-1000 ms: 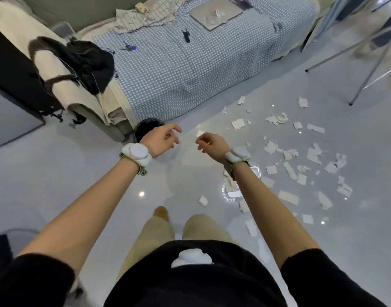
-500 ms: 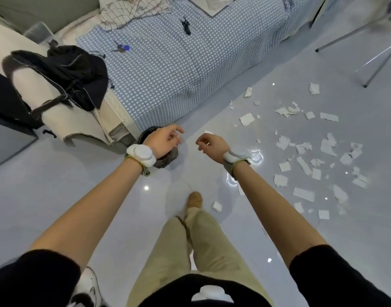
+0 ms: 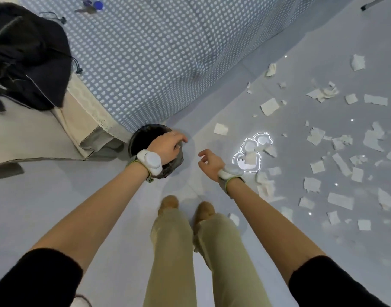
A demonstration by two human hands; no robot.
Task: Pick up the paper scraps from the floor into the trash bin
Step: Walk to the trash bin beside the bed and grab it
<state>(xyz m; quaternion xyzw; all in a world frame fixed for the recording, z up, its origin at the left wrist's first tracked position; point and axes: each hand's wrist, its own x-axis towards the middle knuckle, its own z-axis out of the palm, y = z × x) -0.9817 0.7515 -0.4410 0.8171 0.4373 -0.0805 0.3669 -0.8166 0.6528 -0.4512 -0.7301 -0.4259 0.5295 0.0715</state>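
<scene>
A small round black trash bin [image 3: 143,136] stands on the grey floor at the corner of the bed. My left hand [image 3: 168,146] hovers over its opening, fingers loosely curled, holding nothing that I can see. My right hand [image 3: 209,162] hangs just right of the bin, fingers apart and empty. Several white paper scraps [image 3: 316,167] lie scattered over the floor to the right; one scrap [image 3: 221,129] lies close to the bin, another [image 3: 269,106] farther back.
A bed with a blue checked cover [image 3: 168,58] fills the top. A black garment [image 3: 28,56] lies on a beige cushion [image 3: 35,138] at the left. My two legs [image 3: 190,251] stand just behind the bin. A metal leg's foot [image 3: 367,5] shows at top right.
I have stepped closer to the bin and bed. My left hand now sits over the bin's opening; both hands keep nearly the same pose.
</scene>
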